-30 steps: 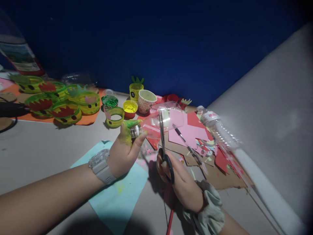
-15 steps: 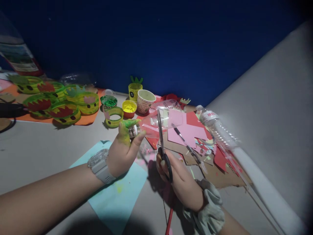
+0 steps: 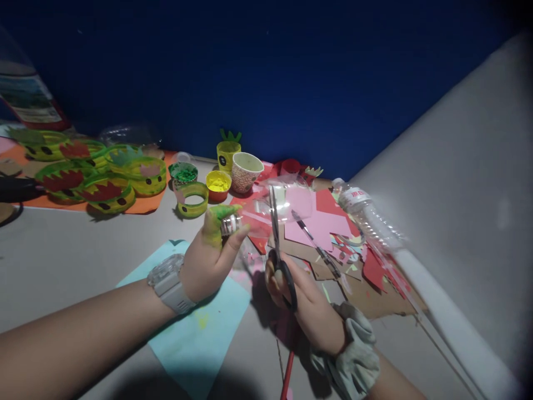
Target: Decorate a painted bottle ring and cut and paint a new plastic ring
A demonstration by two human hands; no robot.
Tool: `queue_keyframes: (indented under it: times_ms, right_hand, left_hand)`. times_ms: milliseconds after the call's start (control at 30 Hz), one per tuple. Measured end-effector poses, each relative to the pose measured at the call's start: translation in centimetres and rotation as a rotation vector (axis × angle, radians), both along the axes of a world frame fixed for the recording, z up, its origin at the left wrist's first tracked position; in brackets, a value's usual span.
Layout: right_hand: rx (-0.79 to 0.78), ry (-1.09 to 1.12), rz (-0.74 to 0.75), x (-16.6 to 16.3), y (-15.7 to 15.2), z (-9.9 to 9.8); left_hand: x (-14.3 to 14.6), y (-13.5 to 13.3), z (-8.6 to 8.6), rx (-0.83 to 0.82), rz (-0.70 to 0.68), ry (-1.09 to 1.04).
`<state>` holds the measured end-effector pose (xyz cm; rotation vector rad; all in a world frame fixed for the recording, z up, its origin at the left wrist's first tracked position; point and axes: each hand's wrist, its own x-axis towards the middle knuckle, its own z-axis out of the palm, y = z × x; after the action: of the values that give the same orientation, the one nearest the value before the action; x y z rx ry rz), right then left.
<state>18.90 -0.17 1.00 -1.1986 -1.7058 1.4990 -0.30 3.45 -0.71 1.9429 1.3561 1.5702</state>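
My left hand (image 3: 214,253), smeared with green and yellow paint, grips a clear plastic bottle top (image 3: 254,219) by its threaded neck. The wide cut end of the bottle top points to the right, away from that hand. My right hand (image 3: 302,300) has its fingers through the black handles of a pair of scissors (image 3: 275,233). The scissors stand upright, their blades close together and overlapping the bottle top in this view; whether they bite into the plastic I cannot tell.
Several painted yellow-green rings (image 3: 109,193) lie on orange paper at the left. Behind my hands stand a green paint cup (image 3: 183,173), a yellow paint cup (image 3: 218,183) and a paper cup (image 3: 246,172). Rightward are pink paper (image 3: 328,222), a pen (image 3: 318,247) and a clear bottle (image 3: 370,216).
The bottle top has turned slightly in my left hand. The scissors have shifted a little with my right hand. Both hands keep their holds.
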Motion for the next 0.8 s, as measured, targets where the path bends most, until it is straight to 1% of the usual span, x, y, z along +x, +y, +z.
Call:
queue_keyframes:
  times_ms: [100,267,567,800]
  right_hand:
    - [-0.009,0.028,-0.008,0.12,0.13,0.04]
    - [0.030,0.042,0.009,0.02,0.10,0.24]
    - [0.108,0.021,0.015,-0.11,-0.09,0.10]
    - [0.095,-0.003,0.013,-0.15,-0.13,0.26]
  left_hand:
    - [0.05,-0.10,0.01,0.018,0.000,0.050]
    - [0.20,-0.08,0.15,0.095,0.019,0.084]
    - [0.14,-0.03,0.02,0.085,0.012,0.066]
    - [0.25,-0.05,0.17,0.072,0.012,0.047]
